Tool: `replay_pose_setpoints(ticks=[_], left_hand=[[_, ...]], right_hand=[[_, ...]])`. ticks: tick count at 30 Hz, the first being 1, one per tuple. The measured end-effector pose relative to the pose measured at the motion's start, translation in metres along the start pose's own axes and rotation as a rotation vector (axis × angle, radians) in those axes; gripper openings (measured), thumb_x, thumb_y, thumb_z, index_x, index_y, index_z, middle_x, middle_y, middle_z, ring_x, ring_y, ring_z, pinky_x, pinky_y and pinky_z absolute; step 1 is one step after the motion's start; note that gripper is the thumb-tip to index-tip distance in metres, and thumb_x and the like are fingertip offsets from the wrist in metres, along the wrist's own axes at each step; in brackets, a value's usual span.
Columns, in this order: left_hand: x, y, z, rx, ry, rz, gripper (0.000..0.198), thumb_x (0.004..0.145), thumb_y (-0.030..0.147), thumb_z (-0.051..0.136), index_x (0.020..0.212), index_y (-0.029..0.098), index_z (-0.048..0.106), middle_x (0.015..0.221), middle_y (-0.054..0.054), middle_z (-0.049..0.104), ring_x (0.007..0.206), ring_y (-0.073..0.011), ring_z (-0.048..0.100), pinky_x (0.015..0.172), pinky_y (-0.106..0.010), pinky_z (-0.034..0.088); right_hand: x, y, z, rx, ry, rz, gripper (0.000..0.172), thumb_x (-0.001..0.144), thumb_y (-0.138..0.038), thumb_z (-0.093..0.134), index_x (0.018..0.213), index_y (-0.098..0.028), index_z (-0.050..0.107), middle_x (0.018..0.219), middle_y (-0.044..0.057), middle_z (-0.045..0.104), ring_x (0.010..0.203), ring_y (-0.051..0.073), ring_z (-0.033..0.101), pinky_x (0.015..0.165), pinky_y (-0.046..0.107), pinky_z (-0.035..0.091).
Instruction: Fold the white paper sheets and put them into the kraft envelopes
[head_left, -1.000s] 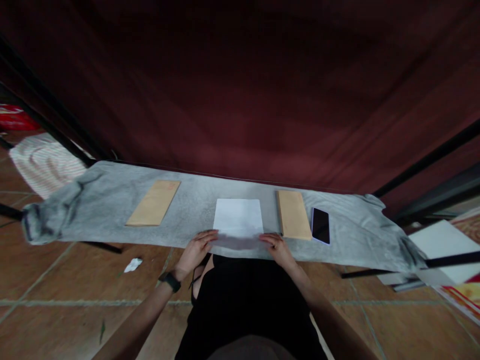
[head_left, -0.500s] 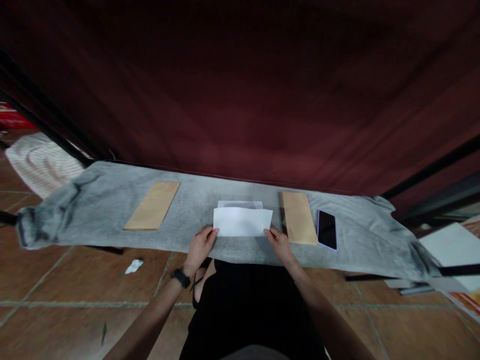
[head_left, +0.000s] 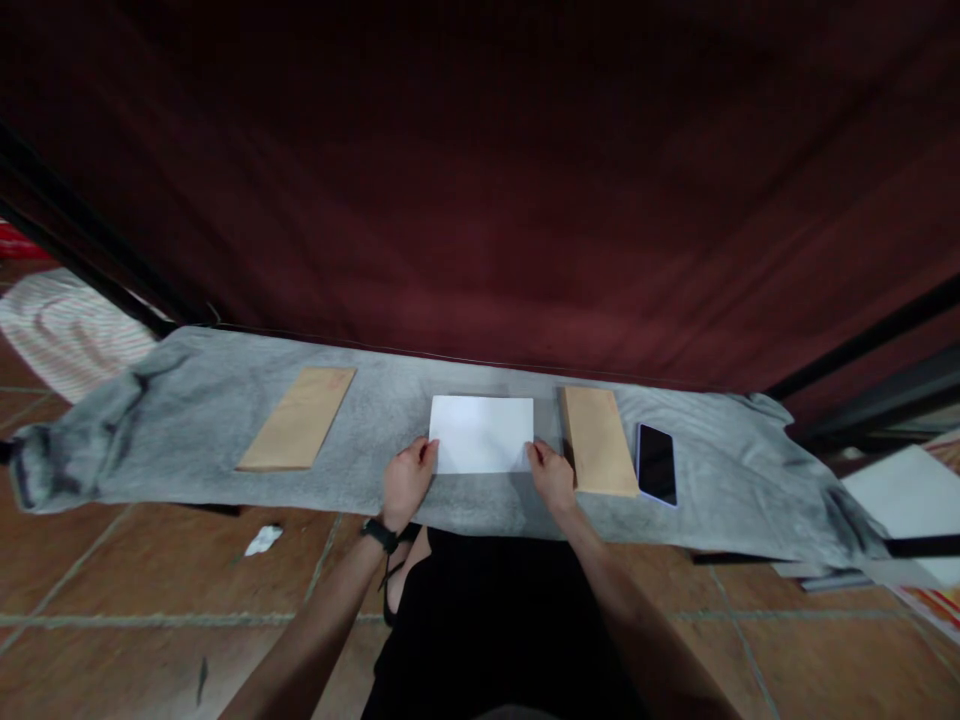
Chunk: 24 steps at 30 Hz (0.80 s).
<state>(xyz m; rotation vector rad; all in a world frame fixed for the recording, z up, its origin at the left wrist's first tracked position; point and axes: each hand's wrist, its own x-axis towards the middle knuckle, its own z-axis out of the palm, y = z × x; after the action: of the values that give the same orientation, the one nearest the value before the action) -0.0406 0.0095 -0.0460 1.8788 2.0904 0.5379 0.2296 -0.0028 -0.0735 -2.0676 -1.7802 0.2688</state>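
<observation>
A white sheet of paper [head_left: 482,433], folded in half, lies in the middle of a table draped with a grey cloth [head_left: 187,400]. My left hand [head_left: 406,482] pinches its near left corner. My right hand [head_left: 551,478] pinches its near right corner. A tan envelope [head_left: 297,431] lies to the left of the paper. A second tan envelope [head_left: 597,440] lies just right of it, close to my right hand. A black phone [head_left: 656,463] rests face up beside that envelope.
A dark red curtain [head_left: 480,200] hangs right behind the table. Tiled floor lies around me, with a crumpled scrap of paper [head_left: 262,540] at the left. A striped cloth [head_left: 67,335] is at the far left, white boards [head_left: 896,490] at the right.
My hands lifted the paper's near edge and carried it away from me onto the far edge, so the sheet now lies folded in half.
</observation>
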Motion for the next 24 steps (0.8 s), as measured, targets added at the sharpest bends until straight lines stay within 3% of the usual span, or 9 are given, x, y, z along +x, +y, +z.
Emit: replay_pose_setpoints(ticks=[12, 17, 21, 24], left_hand=[[0.001, 0.017, 0.001, 0.166, -0.015, -0.112, 0.036, 0.098, 0.043, 0.042, 0.109, 0.019, 0.066, 0.091, -0.011, 0.075, 0.08, -0.0227, 0.07, 0.065, -0.028, 0.042], [0.001, 0.015, 0.002, 0.192, -0.018, -0.086, 0.035, 0.099, 0.042, 0.039, 0.108, 0.019, 0.064, 0.091, -0.01, 0.075, 0.08, -0.0216, 0.07, 0.065, -0.027, 0.042], [0.004, 0.011, 0.005, 0.209, -0.027, -0.042, 0.035, 0.099, 0.044, 0.039, 0.109, 0.02, 0.063, 0.089, -0.01, 0.074, 0.081, -0.0222, 0.07, 0.066, -0.027, 0.042], [0.005, 0.01, 0.004, 0.215, -0.04, -0.047, 0.035, 0.099, 0.043, 0.038, 0.108, 0.02, 0.063, 0.087, -0.009, 0.074, 0.08, -0.0225, 0.07, 0.066, -0.028, 0.043]], right_hand=[[0.003, -0.011, 0.009, -0.138, -0.036, 0.029, 0.031, 0.102, -0.033, 0.04, 0.112, -0.016, 0.064, 0.084, 0.013, 0.072, 0.08, 0.026, 0.071, 0.075, 0.035, 0.05], [0.005, -0.022, 0.011, -0.079, 0.055, -0.084, 0.038, 0.097, -0.023, 0.04, 0.131, -0.012, 0.055, 0.119, 0.021, 0.064, 0.114, 0.035, 0.057, 0.099, 0.05, 0.04], [0.005, -0.047, 0.023, 0.035, 0.041, -0.286, 0.049, 0.1, -0.03, 0.037, 0.147, -0.016, 0.04, 0.149, 0.016, 0.043, 0.137, 0.032, 0.038, 0.11, 0.051, 0.033], [0.003, -0.06, 0.038, 0.019, -0.008, -0.357, 0.053, 0.102, -0.036, 0.037, 0.15, -0.014, 0.036, 0.159, 0.014, 0.03, 0.146, 0.03, 0.025, 0.117, 0.049, 0.025]])
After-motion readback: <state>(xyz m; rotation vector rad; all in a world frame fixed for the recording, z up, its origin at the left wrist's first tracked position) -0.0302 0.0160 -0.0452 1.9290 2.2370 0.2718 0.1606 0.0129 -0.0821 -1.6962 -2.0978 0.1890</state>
